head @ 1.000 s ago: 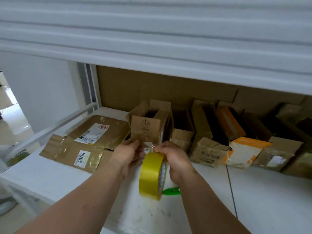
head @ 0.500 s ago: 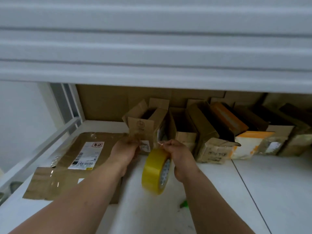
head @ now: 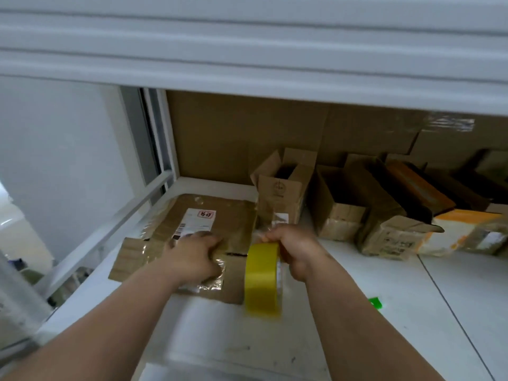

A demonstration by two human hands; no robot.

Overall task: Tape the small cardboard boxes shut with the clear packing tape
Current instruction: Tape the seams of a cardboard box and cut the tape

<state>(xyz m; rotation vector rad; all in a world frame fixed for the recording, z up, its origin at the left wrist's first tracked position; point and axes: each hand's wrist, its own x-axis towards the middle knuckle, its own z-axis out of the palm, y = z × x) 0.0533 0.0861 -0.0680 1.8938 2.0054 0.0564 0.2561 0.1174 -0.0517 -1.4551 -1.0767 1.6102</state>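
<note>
My right hand [head: 298, 251] grips a roll of yellowish packing tape [head: 262, 279], held upright just above the white shelf. My left hand [head: 196, 253] lies with bent fingers on a flattened cardboard box [head: 220, 213] that bears a white label; whether it grips the cardboard is hidden. Just behind my right hand stands a small brown cardboard box [head: 280, 199] with its top flaps open. Both forearms reach in from the bottom of the view.
More open boxes [head: 341, 213] stand in a row to the right, ending in an orange-and-white one [head: 461, 232]. A green object [head: 375, 302] lies on the white shelf [head: 357, 339]. A shelf edge [head: 247, 64] overhangs above. A white rail [head: 115, 229] borders the left side.
My left hand has left the small open box and moved left onto the flattened cardboard. My right hand still holds the tape roll, slightly lower and nearer. The camera has shifted left.
</note>
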